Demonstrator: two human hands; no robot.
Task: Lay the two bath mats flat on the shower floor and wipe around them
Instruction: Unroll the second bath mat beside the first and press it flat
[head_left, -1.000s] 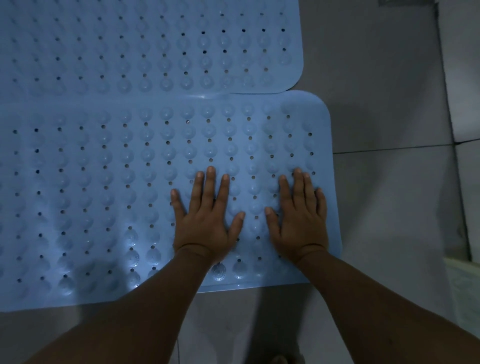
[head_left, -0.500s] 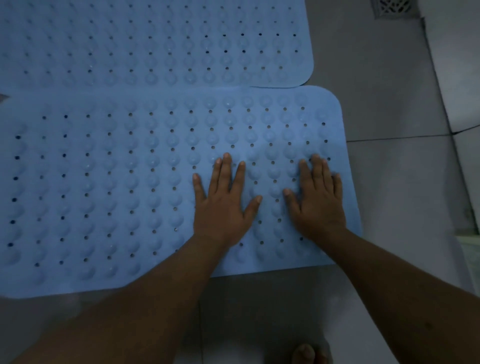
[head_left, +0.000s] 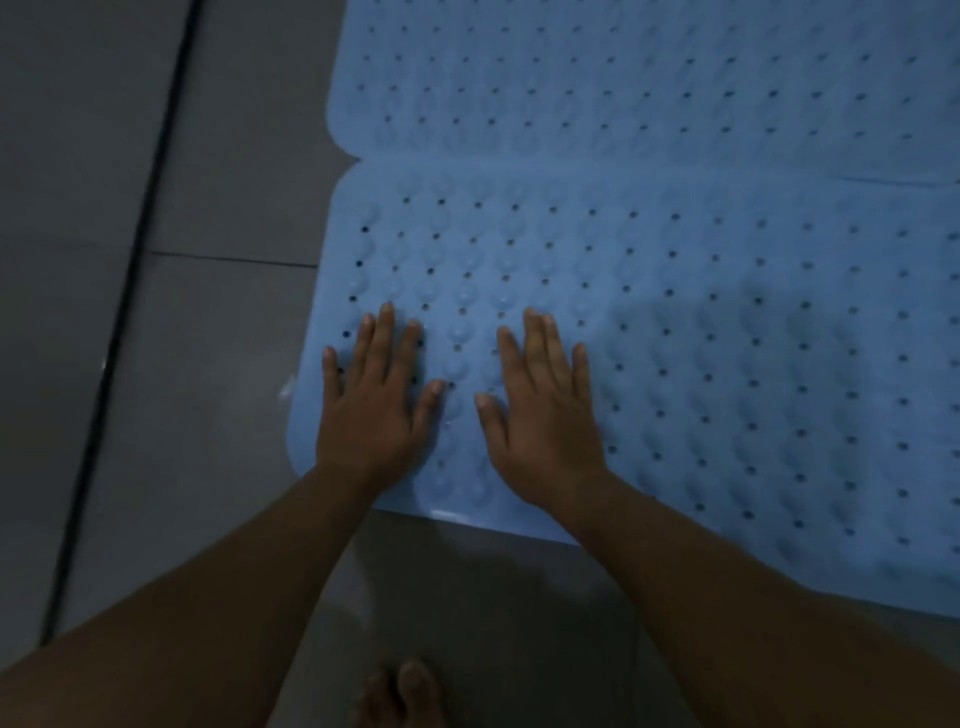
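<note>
Grey tiled shower floor (head_left: 156, 364) with dark grout lines carries two light blue bath mats. The near mat (head_left: 727, 364), studded and perforated, lies flat, and its left end is under both hands. The far mat (head_left: 623, 78) lies beyond it; their long edges meet, and which overlaps cannot be determined. No brand, label or writing is legible on either mat. The left hand (head_left: 376, 405) rests palm down at the near mat's left corner, fingers straight and spread. The right hand (head_left: 545, 410) lies flat just beside it, apart from it, gripping nothing. Toes (head_left: 400, 691) show at the bottom edge on bare floor.
</note>
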